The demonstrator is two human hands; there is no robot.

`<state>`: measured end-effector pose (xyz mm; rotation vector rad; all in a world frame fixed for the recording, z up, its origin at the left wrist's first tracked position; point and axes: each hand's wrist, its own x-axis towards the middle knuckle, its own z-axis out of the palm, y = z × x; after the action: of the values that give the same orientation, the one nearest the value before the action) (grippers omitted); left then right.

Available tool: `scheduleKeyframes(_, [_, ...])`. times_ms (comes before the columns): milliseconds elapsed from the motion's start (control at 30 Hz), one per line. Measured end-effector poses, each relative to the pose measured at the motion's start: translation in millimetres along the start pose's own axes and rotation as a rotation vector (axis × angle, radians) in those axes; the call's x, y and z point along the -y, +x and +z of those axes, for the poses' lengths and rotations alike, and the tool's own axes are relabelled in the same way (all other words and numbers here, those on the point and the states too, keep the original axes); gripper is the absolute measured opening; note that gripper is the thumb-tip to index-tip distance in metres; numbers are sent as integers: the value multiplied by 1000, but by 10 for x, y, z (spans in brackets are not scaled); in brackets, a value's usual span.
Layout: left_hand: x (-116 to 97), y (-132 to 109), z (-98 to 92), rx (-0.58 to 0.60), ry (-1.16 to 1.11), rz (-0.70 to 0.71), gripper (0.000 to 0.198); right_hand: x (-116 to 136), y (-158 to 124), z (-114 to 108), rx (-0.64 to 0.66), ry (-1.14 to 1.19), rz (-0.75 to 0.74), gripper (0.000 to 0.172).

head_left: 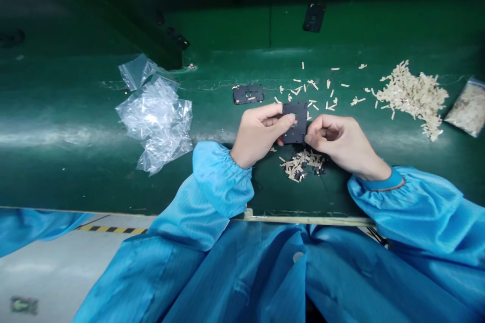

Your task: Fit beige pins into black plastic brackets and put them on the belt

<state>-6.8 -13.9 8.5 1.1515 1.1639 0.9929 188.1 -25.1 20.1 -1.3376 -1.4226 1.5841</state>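
My left hand (257, 133) is closed on a small black flat plate (296, 122), thumb pressed on its face, holding it above the green belt. My right hand (339, 142) is curled at the plate's lower right edge, fingertips pinched against it. Below the plate lies a small heap of beige strips and dark bits (301, 164). A second black plate (248, 94) lies flat on the belt to the upper left of my hands. Both arms wear blue sleeves.
A heap of beige strips (413, 96) lies at the right, with loose strips (314, 92) scattered behind my hands. A filled plastic bag (468, 107) is at the far right. Crumpled empty clear bags (155, 116) lie at the left. The green belt's front edge (303, 219) is near my body.
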Motion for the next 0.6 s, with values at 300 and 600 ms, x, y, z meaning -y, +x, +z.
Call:
scheduleKeyframes(300, [14,9,-15,44,-28,-32,20,10,-11,-18,58,61,48,12])
scheduleKeyframes(600, [26,11,-6,33,-52,-38,18,12,-10,-18,53,48,55,16])
